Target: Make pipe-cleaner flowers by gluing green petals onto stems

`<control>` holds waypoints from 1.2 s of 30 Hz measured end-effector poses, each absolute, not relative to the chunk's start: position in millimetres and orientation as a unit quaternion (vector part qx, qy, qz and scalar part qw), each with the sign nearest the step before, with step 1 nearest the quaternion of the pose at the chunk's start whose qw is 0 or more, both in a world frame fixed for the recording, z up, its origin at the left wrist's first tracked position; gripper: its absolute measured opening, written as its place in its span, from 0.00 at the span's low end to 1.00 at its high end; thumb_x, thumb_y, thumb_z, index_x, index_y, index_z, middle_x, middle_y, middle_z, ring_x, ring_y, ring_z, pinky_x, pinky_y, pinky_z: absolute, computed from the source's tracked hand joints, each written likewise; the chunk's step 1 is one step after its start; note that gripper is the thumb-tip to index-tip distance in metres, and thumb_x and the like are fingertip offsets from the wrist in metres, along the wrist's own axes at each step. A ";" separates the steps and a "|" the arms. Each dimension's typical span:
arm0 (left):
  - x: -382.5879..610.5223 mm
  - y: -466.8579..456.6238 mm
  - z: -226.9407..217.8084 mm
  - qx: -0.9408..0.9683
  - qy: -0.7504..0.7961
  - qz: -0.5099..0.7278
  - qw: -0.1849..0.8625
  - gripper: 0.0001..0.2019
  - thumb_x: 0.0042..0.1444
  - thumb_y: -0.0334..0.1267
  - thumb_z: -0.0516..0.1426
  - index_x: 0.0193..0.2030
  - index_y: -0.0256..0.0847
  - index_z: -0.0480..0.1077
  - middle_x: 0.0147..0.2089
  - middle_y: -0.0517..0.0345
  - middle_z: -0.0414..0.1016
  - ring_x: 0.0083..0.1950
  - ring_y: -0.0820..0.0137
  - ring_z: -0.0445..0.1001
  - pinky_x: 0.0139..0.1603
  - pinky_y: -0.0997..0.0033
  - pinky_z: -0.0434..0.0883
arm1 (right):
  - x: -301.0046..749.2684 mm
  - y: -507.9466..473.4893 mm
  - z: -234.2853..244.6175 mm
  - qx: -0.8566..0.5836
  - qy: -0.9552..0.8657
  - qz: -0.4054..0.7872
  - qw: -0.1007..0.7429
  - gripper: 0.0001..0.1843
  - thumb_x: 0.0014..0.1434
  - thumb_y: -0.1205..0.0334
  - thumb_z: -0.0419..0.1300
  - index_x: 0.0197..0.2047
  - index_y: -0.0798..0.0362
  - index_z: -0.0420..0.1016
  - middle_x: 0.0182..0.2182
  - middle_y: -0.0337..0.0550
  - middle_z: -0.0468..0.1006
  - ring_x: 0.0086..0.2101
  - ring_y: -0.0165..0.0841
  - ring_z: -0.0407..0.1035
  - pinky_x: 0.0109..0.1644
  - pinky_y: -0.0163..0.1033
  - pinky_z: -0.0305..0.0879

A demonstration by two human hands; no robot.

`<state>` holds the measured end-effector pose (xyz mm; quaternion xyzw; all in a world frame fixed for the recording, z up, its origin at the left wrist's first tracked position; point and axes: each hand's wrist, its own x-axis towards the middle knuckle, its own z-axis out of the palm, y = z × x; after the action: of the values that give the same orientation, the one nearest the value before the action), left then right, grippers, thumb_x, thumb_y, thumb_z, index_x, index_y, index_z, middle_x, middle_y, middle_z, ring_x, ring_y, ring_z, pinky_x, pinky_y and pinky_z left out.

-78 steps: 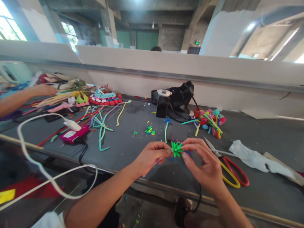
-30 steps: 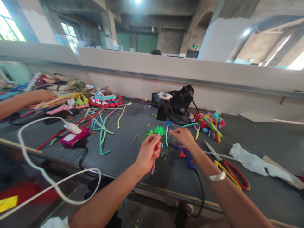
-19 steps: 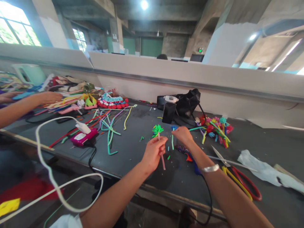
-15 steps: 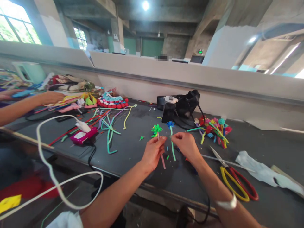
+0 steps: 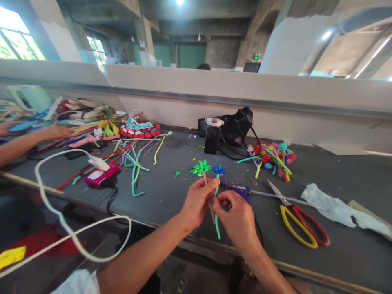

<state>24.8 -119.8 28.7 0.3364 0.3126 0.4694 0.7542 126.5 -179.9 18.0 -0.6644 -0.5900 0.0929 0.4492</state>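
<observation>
My left hand (image 5: 197, 200) pinches the pink stem of a green pipe-cleaner flower (image 5: 202, 167), held upright over the grey table (image 5: 171, 192). Beside it, my right hand (image 5: 237, 216) is closed on the green stem of a blue pipe-cleaner flower (image 5: 218, 170). The two stems stand side by side and the hands touch. A blue glue gun (image 5: 237, 188) lies just behind my right hand.
Yellow and red scissors (image 5: 298, 222) and a white cloth (image 5: 330, 204) lie to the right. A pile of finished flowers (image 5: 272, 157) and a black bag (image 5: 232, 128) sit behind. Loose pipe cleaners (image 5: 131, 159), a pink charger (image 5: 99, 176) and another person's arm (image 5: 24, 141) are left.
My right hand reached out, picked up the blue flower from the table and brought it back beside the green flower in my left hand. Both hands drew closer to me.
</observation>
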 end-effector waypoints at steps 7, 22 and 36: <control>25.7 -125.2 34.9 0.323 0.326 0.432 0.776 0.15 0.42 0.40 0.70 0.26 0.36 0.69 0.20 0.68 0.58 0.20 0.82 0.54 0.20 0.77 0.49 | 136.6 -183.6 28.0 -0.625 -0.561 0.176 0.514 0.11 0.60 0.54 0.59 0.32 0.51 0.75 0.28 0.40 0.77 0.29 0.32 0.69 0.35 0.37 0.63; 25.3 -133.7 38.3 0.367 0.340 0.401 0.767 0.15 0.38 0.41 0.71 0.24 0.35 0.71 0.19 0.67 0.60 0.19 0.83 0.50 0.20 0.76 0.43 | 145.6 -174.8 32.4 -0.586 -0.409 0.306 0.629 0.17 0.54 0.48 0.65 0.28 0.55 0.77 0.20 0.35 0.69 0.23 0.27 0.57 0.26 0.33 0.54; 20.0 -136.7 41.7 0.353 0.323 0.360 0.801 0.10 0.40 0.38 0.67 0.26 0.35 0.73 0.20 0.64 0.65 0.19 0.82 0.56 0.19 0.78 0.53 | 145.3 -179.3 39.3 -0.533 -0.340 0.378 0.677 0.09 0.49 0.60 0.63 0.23 0.54 0.71 0.19 0.34 0.64 0.21 0.25 0.50 0.22 0.32 0.47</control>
<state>20.0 -136.7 41.7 0.3529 0.3232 0.3597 0.8010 145.3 -179.3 39.3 -0.5326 -0.3398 0.3781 0.6767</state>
